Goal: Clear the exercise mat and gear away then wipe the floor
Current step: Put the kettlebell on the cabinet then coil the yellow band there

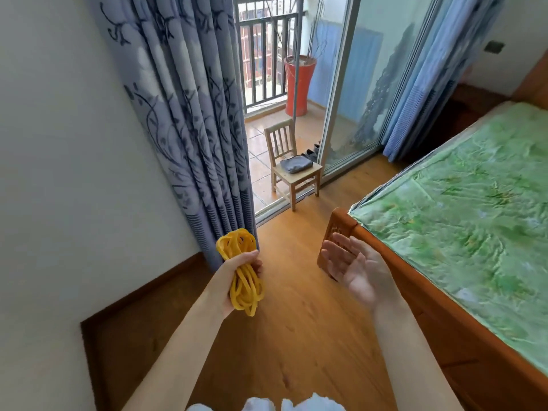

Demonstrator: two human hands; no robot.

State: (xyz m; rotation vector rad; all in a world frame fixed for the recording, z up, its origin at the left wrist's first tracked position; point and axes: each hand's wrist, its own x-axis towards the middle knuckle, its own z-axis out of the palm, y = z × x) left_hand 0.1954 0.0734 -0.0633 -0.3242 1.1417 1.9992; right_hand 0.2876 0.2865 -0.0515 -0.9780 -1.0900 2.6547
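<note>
Wooden floor point(299, 315): a bare strip runs from the bottom of the view forward to the doorway, bounded on the left by a white wall point(59, 173) with a dark skirting board point(142, 295), and on the right by the bed.

Bed point(474, 232): wooden frame, green patterned cover. Its near corner post juts toward the strip and narrows the passage at that point.

Curtain point(189, 114): blue-grey with a dark branch pattern, hanging to the floor at the left of the doorway, its hem at the edge of the walkway. A second, striped blue curtain point(421, 93) is bunched at the right, beyond the glass.

Sliding glass door point(364, 84): stands open; its track crosses the floor at the threshold. Beyond lies a tiled balcony with a dark railing point(267, 54).

Red vase point(299, 84): tall, upright, at the railing.

Small wooden chair point(292, 170): stands in the doorway, its front legs at the track, taking up much of the opening. A grey pouch point(296, 164) lies on its seat. Dark shoes point(311, 154) sit just behind the chair, against the door frame.

Right hand point(353, 271): palm up, fingers straight and slightly spread, holding nothing, in front of the bed's corner post.

Left hand point(240, 277): fingers curled round the middle of a yellow band point(243, 280), coiled into a bundle, with loops standing out above and below the fist. The bundle is held over the floor, just beside the curtain hem.
</note>
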